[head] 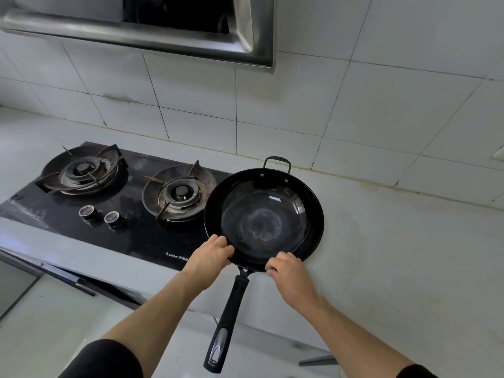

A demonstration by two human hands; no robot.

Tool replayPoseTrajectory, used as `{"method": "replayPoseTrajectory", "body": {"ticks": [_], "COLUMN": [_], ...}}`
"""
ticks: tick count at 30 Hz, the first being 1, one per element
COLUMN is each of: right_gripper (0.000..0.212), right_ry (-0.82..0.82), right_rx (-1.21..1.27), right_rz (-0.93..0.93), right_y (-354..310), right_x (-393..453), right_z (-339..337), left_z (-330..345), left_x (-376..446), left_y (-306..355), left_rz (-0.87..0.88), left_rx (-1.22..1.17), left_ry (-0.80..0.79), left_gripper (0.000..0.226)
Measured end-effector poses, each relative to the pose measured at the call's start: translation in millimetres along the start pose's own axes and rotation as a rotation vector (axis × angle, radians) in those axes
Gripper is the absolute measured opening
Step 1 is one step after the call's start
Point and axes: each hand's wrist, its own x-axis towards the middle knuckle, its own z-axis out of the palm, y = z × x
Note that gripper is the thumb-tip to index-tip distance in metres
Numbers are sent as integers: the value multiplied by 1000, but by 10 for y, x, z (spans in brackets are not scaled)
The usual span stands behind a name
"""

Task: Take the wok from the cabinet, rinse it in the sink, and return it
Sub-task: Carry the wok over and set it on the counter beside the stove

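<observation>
both hands (211, 253) grip wok (263, 216) rim, handle pointing toward person.

I have only one view, the head camera, worn high and looking forward and steeply down at the table (381, 241). It sits close: both forearms reach in from the bottom edge towards the wok (263, 219), which lies near the middle. The wide lens bends the tiled wall (327, 105) behind the wok and catches the range hood (152, 31) above it.

Home kitchen: gas hob (109, 197), range hood (141, 31), tiled wall (354, 105), countertop (395, 255).
</observation>
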Motion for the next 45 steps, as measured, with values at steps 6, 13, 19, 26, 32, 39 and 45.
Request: {"method": "replayPoseTrajectory", "body": {"ticks": [6, 13, 19, 26, 32, 39, 45], "right_gripper": [14, 11, 11, 8, 10, 9, 9], "right_ry": [2, 11, 28, 35, 33, 27, 17], "right_rx": [-21, -4, -28, -62, -23, -22, -7], "right_rz": [7, 68, 47, 43, 8, -12, 13], "right_y": [112, 153, 187, 407, 501, 479, 472], "right_x": [95, 246, 128, -27, -49, -90, -85], "right_z": [-97, -149, -160, -235, -270, -220, -258], "left_z": [-5, -43, 61, 39, 95, 53, 7], "left_x": [135, 325, 278, 359, 281, 287, 258], "left_y": [106, 186, 261, 486, 548, 480, 490], "left_rz": [-14, -75, -80, -46, -47, -37, -14], "left_rx": [18, -40, -81, -101, -54, -47, -67], "left_ry": [-3, 18, 45, 68, 67, 51, 33], "left_gripper": [15, 15, 12, 13, 18, 16, 17]}}
